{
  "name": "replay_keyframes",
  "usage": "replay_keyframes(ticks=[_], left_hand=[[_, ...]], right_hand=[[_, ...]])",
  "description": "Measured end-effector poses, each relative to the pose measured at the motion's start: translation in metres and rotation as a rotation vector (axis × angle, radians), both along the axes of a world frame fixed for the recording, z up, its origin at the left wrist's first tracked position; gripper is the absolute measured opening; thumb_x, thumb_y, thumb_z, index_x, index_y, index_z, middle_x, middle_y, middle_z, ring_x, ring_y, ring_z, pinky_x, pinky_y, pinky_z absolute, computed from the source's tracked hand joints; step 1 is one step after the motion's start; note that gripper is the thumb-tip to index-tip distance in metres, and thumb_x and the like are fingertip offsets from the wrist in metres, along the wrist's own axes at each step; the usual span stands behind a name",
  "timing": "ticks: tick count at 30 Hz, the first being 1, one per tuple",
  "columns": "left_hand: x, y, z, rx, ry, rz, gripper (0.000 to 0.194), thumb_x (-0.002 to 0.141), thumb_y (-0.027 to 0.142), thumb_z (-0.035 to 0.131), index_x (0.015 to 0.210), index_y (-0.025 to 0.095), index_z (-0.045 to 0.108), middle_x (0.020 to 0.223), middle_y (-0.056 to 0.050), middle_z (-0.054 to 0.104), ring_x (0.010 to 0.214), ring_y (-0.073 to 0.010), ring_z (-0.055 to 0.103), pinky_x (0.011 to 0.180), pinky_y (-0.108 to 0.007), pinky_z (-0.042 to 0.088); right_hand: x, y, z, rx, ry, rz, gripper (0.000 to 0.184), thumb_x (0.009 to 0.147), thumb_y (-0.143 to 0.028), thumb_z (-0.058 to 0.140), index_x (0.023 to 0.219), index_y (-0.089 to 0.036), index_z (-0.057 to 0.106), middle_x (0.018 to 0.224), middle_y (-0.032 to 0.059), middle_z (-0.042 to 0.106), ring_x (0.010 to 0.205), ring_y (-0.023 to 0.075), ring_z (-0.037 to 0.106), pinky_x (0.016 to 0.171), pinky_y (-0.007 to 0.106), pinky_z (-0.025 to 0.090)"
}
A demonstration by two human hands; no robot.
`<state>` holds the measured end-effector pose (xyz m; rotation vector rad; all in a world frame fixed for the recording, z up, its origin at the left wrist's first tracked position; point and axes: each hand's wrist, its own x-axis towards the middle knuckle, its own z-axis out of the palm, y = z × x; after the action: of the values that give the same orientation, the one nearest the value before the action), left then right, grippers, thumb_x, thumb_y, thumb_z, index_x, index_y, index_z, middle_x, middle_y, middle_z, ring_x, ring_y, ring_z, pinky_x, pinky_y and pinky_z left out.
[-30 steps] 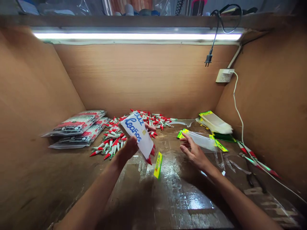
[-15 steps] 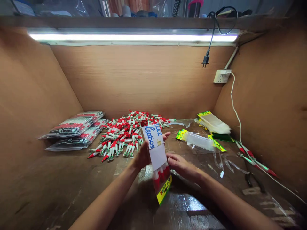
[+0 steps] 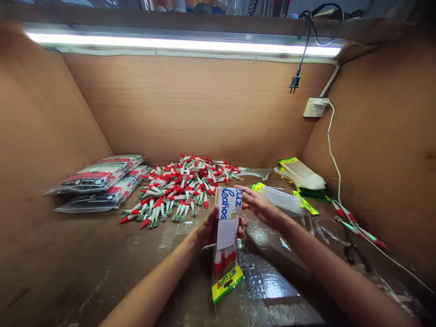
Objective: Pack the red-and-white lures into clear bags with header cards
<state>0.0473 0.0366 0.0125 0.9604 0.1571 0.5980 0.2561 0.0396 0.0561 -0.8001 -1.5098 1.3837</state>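
My left hand [image 3: 207,227] is closed around a clear lure packet [image 3: 227,260], its fingertips showing past the right edge. The packet hangs with its yellow-green header, printed "BCT LURE", toward me; red and white lures show inside. Across its upper half lies a folded white paper piece [image 3: 228,204] with blue lettering. My right hand [image 3: 260,206] is at the packet's upper right, fingers stretched to the edge of the paper. Whether those fingers pinch anything is hard to see. Behind the packet spreads a heap of red and white squid lures [image 3: 177,186] with green hooks.
Filled plastic bags [image 3: 98,179] are stacked at the left. Flat packets [image 3: 282,198] and a pile of header bags [image 3: 303,172] lie at the right. Several loose lures [image 3: 363,231] rest near a white cord [image 3: 335,163]. A black plug [image 3: 294,81] dangles from the shelf.
My right hand has moved up from the packet's lower right side to its upper edge. The packet has turned more upright in my left hand. The whole view has shifted slightly.
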Motion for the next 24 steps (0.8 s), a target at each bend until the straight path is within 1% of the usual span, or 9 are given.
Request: replay_keyframes(ticks=[2,4,9,15,18,19,21,22,24], left_hand=[[0.003,0.000,-0.005,-0.026,-0.008,-0.007,0.092,0.073,0.085,0.058,0.131,0.013,0.058,0.118,-0.018,0.066,0.089,-0.0256,0.068,0.080,-0.036,0.051],[0.004,-0.001,-0.008,-0.057,-0.034,0.005,0.095,0.070,0.087,0.058,0.132,0.014,0.057,0.117,-0.017,0.065,0.086,-0.0241,0.067,0.078,-0.035,0.051],[0.000,-0.002,-0.009,-0.132,-0.113,0.001,0.099,0.072,0.084,0.059,0.142,0.015,0.049,0.106,-0.012,0.064,0.077,-0.0179,0.060,0.074,-0.032,0.050],[-0.005,0.002,-0.006,-0.280,-0.198,0.025,0.097,0.083,0.083,0.042,0.152,0.015,0.036,0.121,-0.018,0.063,0.101,-0.0273,0.064,0.098,-0.047,0.042],[-0.005,0.006,-0.007,-0.329,-0.241,0.075,0.093,0.088,0.080,0.036,0.154,0.014,0.031,0.131,-0.023,0.059,0.120,-0.0334,0.058,0.106,-0.049,0.035],[-0.005,0.007,-0.007,-0.335,-0.253,0.094,0.092,0.089,0.079,0.036,0.154,0.014,0.030,0.133,-0.024,0.059,0.124,-0.0340,0.056,0.107,-0.048,0.034],[-0.004,0.007,-0.006,-0.335,-0.272,0.139,0.089,0.091,0.076,0.038,0.154,0.013,0.030,0.134,-0.024,0.059,0.127,-0.0339,0.055,0.109,-0.046,0.033],[-0.003,0.006,-0.005,-0.330,-0.278,0.163,0.088,0.091,0.075,0.039,0.153,0.013,0.030,0.133,-0.024,0.059,0.127,-0.0336,0.055,0.109,-0.045,0.033],[0.000,0.004,-0.002,-0.314,-0.280,0.207,0.087,0.091,0.074,0.042,0.152,0.013,0.032,0.132,-0.024,0.061,0.127,-0.0333,0.056,0.109,-0.045,0.033]], right_hand=[[-0.010,0.009,0.009,-0.079,0.002,0.158,0.043,0.088,-0.051,0.067,0.111,-0.015,0.068,0.102,0.0102,0.073,0.078,0.0192,0.068,0.064,0.028,0.054],[-0.018,0.018,0.015,-0.115,0.060,0.161,0.040,0.084,-0.049,0.072,0.101,-0.013,0.069,0.092,0.0089,0.074,0.069,0.0183,0.067,0.058,0.027,0.053],[0.000,0.041,0.021,-0.014,0.349,-0.225,0.036,0.082,-0.049,0.072,0.103,-0.020,0.067,0.107,0.0058,0.074,0.096,0.0219,0.069,0.082,0.032,0.056],[0.075,0.041,-0.001,-0.002,-0.157,-0.737,0.053,0.070,-0.053,0.075,0.106,-0.016,0.066,0.109,0.0146,0.072,0.100,0.0315,0.066,0.083,0.043,0.053],[0.075,0.017,-0.020,0.161,-0.403,-0.886,0.050,0.072,-0.052,0.074,0.106,-0.016,0.067,0.109,0.0140,0.070,0.098,0.0289,0.063,0.082,0.038,0.050],[0.066,0.007,-0.026,0.170,-0.510,-0.789,0.045,0.077,-0.055,0.069,0.100,-0.017,0.070,0.102,0.0124,0.071,0.089,0.0263,0.064,0.077,0.036,0.050],[0.039,-0.014,-0.037,0.018,-0.633,-0.291,0.047,0.086,-0.061,0.058,0.087,-0.016,0.073,0.083,0.0084,0.072,0.066,0.0196,0.060,0.061,0.030,0.047],[0.024,-0.024,-0.042,-0.076,-0.618,-0.042,0.048,0.087,-0.061,0.057,0.091,-0.016,0.074,0.080,0.0064,0.072,0.058,0.0166,0.057,0.055,0.028,0.044],[-0.005,-0.038,-0.052,-0.146,-0.493,0.228,0.045,0.085,-0.058,0.063,0.100,-0.017,0.074,0.082,0.0039,0.073,0.057,0.0153,0.058,0.054,0.025,0.043]])
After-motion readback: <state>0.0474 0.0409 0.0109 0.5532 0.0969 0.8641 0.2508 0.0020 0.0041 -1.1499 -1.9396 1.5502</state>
